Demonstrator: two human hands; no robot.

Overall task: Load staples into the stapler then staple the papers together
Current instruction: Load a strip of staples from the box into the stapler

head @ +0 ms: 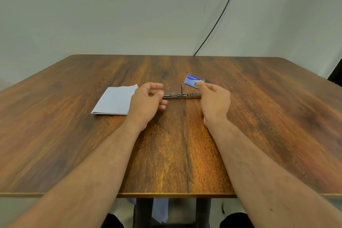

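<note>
Opened stapler point(182, 95) lies between both hands; left hand point(147, 103) loosely curled; right hand's point(214, 101) grip unclear.

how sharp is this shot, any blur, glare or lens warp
Head view: soft all over, so the print on the staple box is unreadable and the stapler shows little detail; wide-angle warp bows the table edges and stretches the forearms near the bottom; lighting is flat and even, with only faint shadows under the left hand and right hand; no strong glare, just a mild sheen on the wood.

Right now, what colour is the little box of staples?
The staple box is blue with a paler blue-and-white part, seen in the head view, just beyond the right hand.
</note>
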